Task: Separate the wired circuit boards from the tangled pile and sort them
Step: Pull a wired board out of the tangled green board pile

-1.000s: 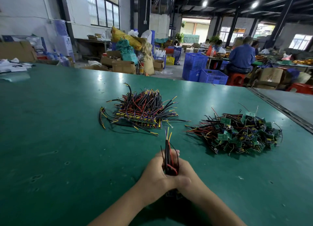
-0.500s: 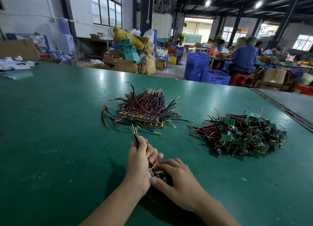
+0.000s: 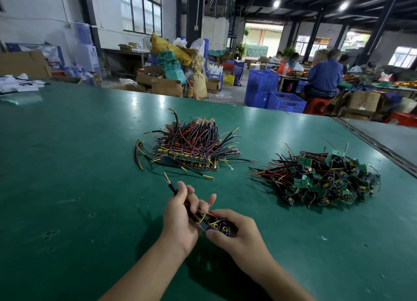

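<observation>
Left hand pinches black, red and yellow wires straight while right hand fingers curl round their small circuit board, apparently for stacking.

One board is up off the table: dark, with little yellow parts. The right hand grips it and the left hand pinches its bunched black, red and yellow wires, which point up-left. The pile sits off to the right — green boards every which way in tangled wire. Well apart to its left is the stack — boards lined up flat, wires fanning back.
</observation>
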`<state>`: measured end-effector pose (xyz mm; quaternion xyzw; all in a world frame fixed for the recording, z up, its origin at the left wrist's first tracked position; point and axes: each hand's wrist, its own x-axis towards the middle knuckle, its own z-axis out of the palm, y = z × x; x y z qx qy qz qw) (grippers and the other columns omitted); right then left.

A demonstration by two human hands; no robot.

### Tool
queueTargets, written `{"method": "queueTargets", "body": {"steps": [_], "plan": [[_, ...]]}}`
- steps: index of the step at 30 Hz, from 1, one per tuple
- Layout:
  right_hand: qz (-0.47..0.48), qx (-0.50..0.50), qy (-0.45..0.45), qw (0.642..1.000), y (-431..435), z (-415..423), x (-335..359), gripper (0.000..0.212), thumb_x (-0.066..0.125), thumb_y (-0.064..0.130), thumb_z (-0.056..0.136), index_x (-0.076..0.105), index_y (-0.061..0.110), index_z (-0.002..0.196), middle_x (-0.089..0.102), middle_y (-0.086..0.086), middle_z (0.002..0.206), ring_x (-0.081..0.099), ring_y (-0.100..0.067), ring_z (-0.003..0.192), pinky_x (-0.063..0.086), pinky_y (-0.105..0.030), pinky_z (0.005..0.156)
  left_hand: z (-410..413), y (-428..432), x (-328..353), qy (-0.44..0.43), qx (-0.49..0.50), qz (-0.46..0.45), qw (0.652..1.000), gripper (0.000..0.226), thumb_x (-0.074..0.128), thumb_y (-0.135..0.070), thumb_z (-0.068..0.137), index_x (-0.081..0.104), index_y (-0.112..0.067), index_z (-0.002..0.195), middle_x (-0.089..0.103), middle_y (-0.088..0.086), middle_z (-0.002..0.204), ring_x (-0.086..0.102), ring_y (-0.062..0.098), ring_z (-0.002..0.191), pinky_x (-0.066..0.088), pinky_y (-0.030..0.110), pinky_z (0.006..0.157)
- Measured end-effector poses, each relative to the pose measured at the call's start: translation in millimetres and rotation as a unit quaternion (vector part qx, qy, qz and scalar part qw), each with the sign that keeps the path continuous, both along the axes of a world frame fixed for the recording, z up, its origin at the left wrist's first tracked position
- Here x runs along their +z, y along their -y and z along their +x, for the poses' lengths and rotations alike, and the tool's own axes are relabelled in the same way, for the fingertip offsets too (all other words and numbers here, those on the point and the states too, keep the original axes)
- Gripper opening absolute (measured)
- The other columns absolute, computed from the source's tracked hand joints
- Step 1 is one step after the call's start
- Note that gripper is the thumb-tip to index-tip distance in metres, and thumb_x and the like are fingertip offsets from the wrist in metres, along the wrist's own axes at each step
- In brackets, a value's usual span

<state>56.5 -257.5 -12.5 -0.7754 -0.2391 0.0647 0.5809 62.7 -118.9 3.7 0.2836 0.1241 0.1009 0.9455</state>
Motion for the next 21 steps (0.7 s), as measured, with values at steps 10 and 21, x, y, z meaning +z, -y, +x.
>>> {"method": "queueTargets", "body": {"steps": [10,21], "plan": [[0.117,0.026,-0.082,0.989,4.8,3.3,1.5,0.041,0.075,0.012,0.074,0.072,0.029,0.111,0.075,0.000,0.093,0.064,-0.010,0.074,0.052,-0.022,0.071,0.2,-1.5,-2.6,-0.057,-0.077,0.074,0.993,0.032,0.041,-0.038,0.101,0.053,-0.010,0.094,0.051,0.002,0.049,0.074,0.026,0.071,0.049,0.038,0.066],[0.201,0.005,-0.123,0.972,8.9,7.8,-1.1,0.022,0.082,0.009,0.069,0.072,0.016,0.087,0.071,-0.007,0.082,0.062,-0.015,0.071,0.053,-0.026,0.068,6.4,3.4,-4.6,-0.073,-0.039,-0.023,0.996,0.035,0.038,-0.040,0.100,0.049,-0.011,0.083,0.059,0.006,0.068,0.074,0.024,0.068,0.057,0.039,0.065]]}}
